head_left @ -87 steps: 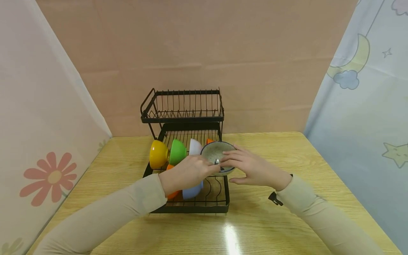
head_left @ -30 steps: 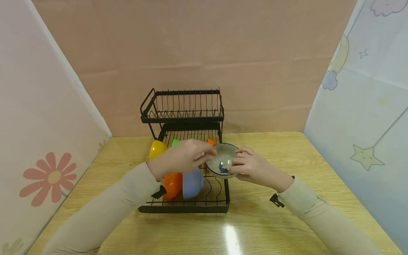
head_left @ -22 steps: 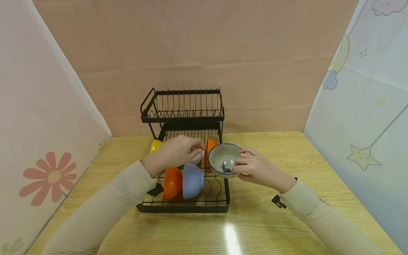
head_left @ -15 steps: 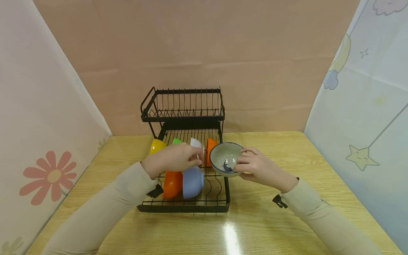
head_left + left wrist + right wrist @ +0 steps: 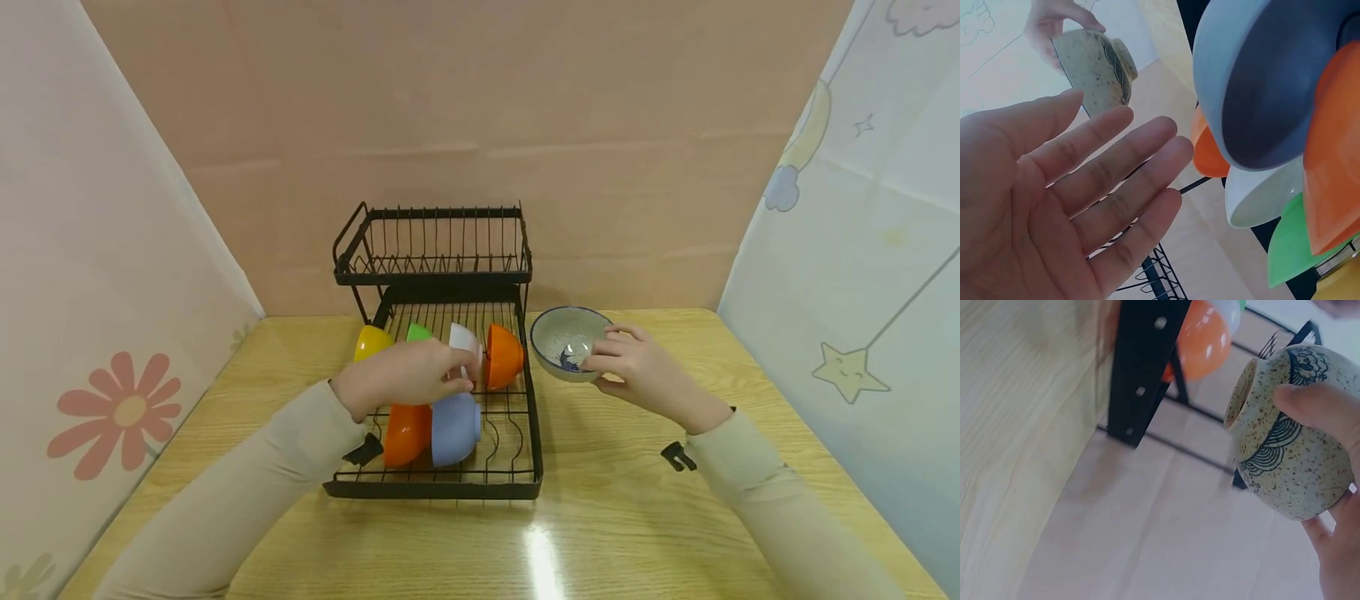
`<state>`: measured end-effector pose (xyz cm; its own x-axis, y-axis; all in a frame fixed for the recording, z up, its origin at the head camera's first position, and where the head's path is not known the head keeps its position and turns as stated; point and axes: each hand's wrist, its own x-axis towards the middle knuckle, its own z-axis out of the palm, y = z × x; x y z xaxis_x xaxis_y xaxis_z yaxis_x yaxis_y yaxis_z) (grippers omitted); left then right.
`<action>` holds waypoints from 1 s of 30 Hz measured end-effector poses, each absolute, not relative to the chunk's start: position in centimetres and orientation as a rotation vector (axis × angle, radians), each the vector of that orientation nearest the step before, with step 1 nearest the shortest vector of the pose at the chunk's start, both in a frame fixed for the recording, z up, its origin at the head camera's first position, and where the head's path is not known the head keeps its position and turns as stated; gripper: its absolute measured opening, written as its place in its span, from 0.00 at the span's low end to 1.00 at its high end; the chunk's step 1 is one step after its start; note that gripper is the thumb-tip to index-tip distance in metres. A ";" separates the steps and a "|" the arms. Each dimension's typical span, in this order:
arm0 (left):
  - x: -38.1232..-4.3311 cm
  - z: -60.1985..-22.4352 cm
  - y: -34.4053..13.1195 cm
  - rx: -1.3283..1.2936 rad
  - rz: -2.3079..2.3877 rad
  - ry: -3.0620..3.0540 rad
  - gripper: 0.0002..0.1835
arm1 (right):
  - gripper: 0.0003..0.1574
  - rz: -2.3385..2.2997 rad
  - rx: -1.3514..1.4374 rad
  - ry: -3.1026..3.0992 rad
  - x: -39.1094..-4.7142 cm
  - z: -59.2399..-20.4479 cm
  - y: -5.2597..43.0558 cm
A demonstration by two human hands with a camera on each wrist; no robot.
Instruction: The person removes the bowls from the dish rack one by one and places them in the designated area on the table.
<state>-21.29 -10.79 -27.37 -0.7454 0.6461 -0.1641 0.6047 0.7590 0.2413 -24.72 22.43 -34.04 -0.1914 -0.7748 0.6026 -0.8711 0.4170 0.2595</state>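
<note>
My right hand point(image 5: 630, 367) holds a speckled ceramic bowl point(image 5: 558, 337) with a blue rim and a dark blue motif inside. Fingers lie inside its right rim, and the thumb presses the patterned outer wall, as the right wrist view shows. The bowl hangs above the table, to the right of the black dish rack point(image 5: 450, 492). My left hand point(image 5: 416, 371) hovers over the rack, fingers extended and slightly spread, holding nothing. It partly covers a white bowl point(image 5: 467, 342) and a green bowl point(image 5: 417, 332). Below it stand a blue bowl point(image 5: 455, 429) and an orange bowl point(image 5: 406, 437).
Another orange bowl point(image 5: 504, 357) stands on edge at the rack's right side, and a yellow bowl point(image 5: 372, 342) at the left. The upper wire shelf point(image 5: 435, 242) rises behind them. Pink cloth point(image 5: 600, 167) backs the wooden table point(image 5: 637, 517).
My left hand has come away from the speckled bowl and moved left over the rack. My right hand has carried the bowl right, off the rack, uncovering the orange bowl.
</note>
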 end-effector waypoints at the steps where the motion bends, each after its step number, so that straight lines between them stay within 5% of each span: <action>1: -21.3 -27.4 -10.8 0.982 0.250 2.719 0.11 | 0.23 0.173 1.372 -2.009 -25.0 -34.1 22.7; 30: -21.1 -27.4 -10.8 0.989 0.247 2.728 0.14 | 0.29 0.067 0.992 -2.791 -32.6 -38.4 25.8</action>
